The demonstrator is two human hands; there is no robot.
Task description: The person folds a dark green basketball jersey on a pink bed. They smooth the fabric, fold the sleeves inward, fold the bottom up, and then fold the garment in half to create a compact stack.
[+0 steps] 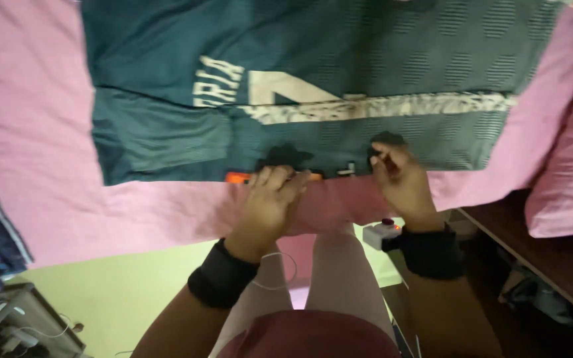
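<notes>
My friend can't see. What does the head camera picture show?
Two hands press the near edge of a dark green sports shirt lying flat on a pink bedsheet: left hand, right hand, both with black wristbands.

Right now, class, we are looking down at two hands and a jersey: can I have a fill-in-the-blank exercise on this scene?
1. The dark green jersey lies flat on a ____ bedsheet.
2. Both hands, the left hand and the right hand, touch the jersey's ____ edge.
3. Each wrist wears a ____ band.

Missing words: pink; near; black
</notes>
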